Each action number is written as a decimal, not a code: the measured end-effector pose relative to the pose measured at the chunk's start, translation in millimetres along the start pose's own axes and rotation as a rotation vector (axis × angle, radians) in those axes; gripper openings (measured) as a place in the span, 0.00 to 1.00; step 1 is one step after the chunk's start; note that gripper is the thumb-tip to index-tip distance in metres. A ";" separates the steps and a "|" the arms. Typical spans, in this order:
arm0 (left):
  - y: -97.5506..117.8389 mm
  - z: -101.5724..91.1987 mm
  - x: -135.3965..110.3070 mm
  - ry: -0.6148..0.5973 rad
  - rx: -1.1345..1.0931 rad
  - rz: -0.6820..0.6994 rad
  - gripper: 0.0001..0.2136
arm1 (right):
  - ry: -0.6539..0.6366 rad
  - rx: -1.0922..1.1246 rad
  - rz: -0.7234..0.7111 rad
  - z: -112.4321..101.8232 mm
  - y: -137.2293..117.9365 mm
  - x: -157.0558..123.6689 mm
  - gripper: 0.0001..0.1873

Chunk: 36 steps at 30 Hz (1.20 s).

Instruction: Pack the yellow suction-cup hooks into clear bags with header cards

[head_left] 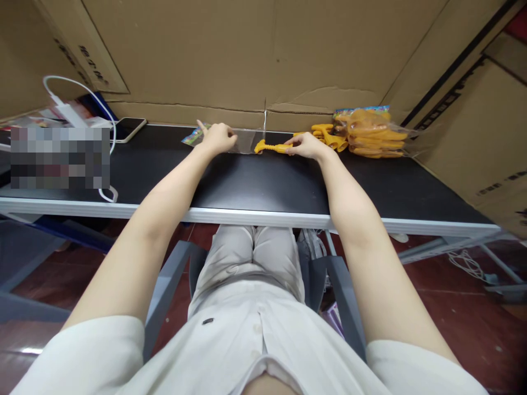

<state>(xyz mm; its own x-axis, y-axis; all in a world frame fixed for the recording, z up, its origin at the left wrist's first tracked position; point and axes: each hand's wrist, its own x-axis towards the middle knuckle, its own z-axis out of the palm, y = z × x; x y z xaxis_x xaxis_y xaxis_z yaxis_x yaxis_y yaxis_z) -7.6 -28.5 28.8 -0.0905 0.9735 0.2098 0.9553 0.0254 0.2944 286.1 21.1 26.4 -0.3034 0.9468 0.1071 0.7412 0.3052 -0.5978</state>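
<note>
My left hand (219, 138) is pinched on a clear plastic bag (247, 141) lying near the back of the black tabletop. The bag's colourful printed header (193, 135) shows on the far side of that hand. In my right hand (307, 146) is a yellow plastic toy (269, 147) with a long ribbed neck and a small head-like end. The fingers close around its right end, which they partly hide. Its left tip points toward the bag's open-looking edge; whether they touch I cannot tell.
Several loose yellow toys (329, 136) lie beyond my right hand, beside a pile of bagged yellow toys (376, 134). A phone (130, 129) and a white cable (112, 118) lie at left. Cardboard walls (263, 55) close off the table's back and right side.
</note>
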 end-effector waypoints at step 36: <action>-5.7 -0.5 28.3 0.039 -0.161 -0.012 0.27 | 0.005 -0.155 -0.102 24.9 -25.7 -5.2 0.15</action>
<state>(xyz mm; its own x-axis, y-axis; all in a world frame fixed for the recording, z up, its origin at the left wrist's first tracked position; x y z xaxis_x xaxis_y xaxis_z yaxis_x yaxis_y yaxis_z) -15.8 -1.2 33.5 -0.1150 0.9638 0.2404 0.8970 -0.0032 0.4419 253.8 5.9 21.4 -0.3791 0.9105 0.1653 0.7902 0.4114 -0.4543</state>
